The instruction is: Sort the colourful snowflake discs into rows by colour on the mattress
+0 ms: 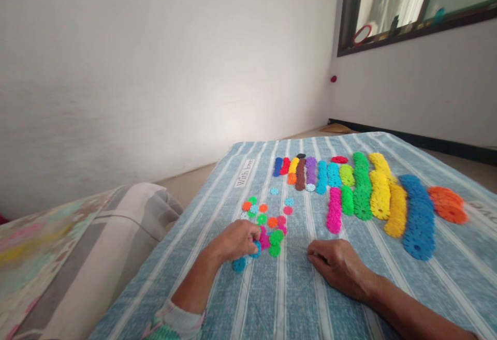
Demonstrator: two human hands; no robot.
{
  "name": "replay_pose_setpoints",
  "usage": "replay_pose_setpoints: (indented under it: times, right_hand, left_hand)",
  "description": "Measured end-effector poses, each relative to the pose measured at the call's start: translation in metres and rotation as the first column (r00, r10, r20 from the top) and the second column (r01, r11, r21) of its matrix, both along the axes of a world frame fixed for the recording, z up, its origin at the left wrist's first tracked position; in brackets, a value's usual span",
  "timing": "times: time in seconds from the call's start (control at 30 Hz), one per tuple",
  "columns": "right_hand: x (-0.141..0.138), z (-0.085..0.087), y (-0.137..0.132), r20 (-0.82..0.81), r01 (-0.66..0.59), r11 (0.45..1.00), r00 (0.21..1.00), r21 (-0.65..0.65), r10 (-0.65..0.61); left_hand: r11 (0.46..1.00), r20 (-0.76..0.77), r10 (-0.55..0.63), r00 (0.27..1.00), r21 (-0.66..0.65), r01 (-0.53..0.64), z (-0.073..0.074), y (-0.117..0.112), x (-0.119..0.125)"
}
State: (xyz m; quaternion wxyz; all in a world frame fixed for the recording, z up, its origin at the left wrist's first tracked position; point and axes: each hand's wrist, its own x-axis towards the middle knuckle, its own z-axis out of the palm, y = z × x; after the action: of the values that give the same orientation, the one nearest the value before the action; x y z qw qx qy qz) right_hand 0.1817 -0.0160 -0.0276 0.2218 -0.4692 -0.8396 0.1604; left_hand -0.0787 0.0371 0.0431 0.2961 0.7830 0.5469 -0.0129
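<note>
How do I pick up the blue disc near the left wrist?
Pinch the blue disc by its notched rim from above: it lies flat on the cloth, so only the edge offers hold. Come from the near side; the left hand sits behind it.

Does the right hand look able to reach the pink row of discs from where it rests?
Probably yes: the right hand rests just short of the pink row, with only bare striped cloth between them.

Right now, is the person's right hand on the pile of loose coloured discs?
No, the right hand lies on the striped cloth apart from them; only the left hand touches the loose discs.
</note>
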Motion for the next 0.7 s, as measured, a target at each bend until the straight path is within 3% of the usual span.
replay_pose_setpoints:
  times: [0.33, 0.53, 0.7]
  right_hand:
    - [0.000, 0.001, 0.000, -0.001, -0.001, 1.000, 1.000, -0.011, 0.001]
    - [-0.002, 0.002, 0.002, 0.009, 0.007, 1.000, 1.000, 0.006, -0.007]
    - [-0.004, 0.001, 0.006, 0.025, 0.014, 0.999, 1.000, 0.044, -0.015]
  left_hand:
    - [0.999, -0.019, 0.018, 1.000, 0.036, -0.017, 0.003, 0.000, 0.000]
    - [0.999, 0.193, 0.048, 0.980, -0.008, -0.047, 0.010, 0.004, 0.000]
    - [0.979, 0.267, 0.002, 0.964, 0.197, -0.057, 0.023, 0.024, 0.033]
